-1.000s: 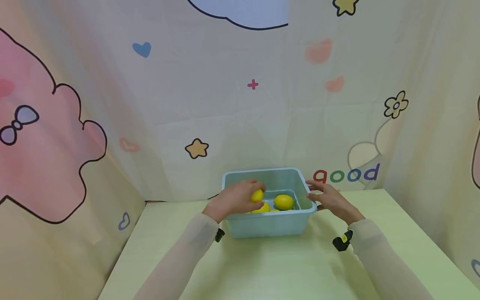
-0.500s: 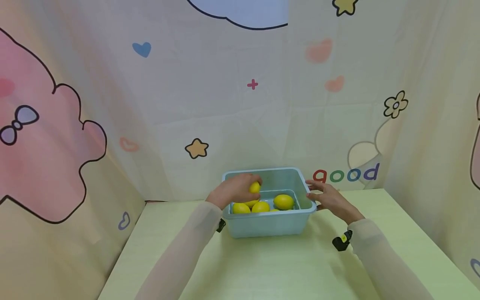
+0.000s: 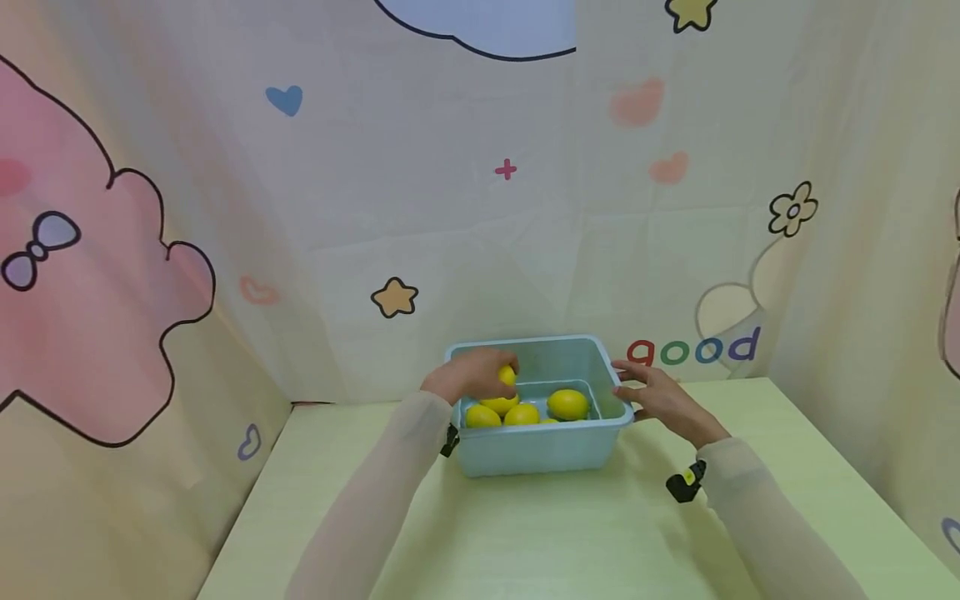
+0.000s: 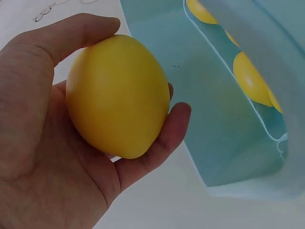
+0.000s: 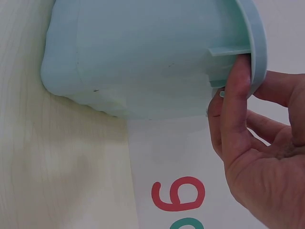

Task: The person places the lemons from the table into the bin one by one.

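Note:
My left hand is over the left part of a light blue plastic bin, gripping a yellow lemon. Its thumb curls over one side of the fruit and the fingers wrap the other, as the left wrist view shows. Inside the bin lie several more lemons, among them one on the right and two near the front wall. At the bin's right end my right hand pinches the rim, with fingertips tucked beneath its lip and the thumb on the other side.
The bin stands near the back of a pale wooden table. Right behind it hangs a cartoon-printed curtain, with similar cloth along both sides. Small black devices are strapped at both wrists, such as the right one.
My left hand has lifted slightly and shifted back with the lemon, uncovering lemons at the bin's front left. The right hand and the bin have stayed in place.

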`<control>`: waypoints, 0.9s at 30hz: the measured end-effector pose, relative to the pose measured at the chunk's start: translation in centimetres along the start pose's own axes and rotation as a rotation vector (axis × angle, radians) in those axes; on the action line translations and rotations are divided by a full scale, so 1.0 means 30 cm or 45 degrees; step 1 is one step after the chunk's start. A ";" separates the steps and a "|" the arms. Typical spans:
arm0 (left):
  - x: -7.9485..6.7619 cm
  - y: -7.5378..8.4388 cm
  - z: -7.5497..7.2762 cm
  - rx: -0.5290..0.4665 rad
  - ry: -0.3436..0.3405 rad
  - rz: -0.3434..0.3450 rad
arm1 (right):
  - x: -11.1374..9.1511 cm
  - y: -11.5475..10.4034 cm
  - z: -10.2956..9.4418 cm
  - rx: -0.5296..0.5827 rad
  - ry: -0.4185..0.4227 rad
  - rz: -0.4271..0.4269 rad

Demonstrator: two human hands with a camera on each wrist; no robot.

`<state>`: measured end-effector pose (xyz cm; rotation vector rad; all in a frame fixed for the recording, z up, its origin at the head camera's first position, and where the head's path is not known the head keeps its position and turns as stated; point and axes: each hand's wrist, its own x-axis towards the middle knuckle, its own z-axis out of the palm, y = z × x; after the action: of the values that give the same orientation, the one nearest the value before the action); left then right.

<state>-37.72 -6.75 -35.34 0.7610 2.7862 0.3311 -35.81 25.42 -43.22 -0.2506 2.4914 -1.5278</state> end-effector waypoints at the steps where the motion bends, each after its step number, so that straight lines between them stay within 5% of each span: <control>1: 0.005 -0.001 0.001 -0.014 -0.011 -0.009 | 0.000 0.000 0.000 -0.001 0.003 0.000; 27: 0.107 -0.016 -0.006 -0.143 -0.081 -0.199 | -0.009 0.002 -0.003 -0.009 0.005 -0.023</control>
<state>-40.69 -5.51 -35.84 0.5156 2.7198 0.4218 -35.58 25.60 -43.22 -0.2717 2.5049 -1.5276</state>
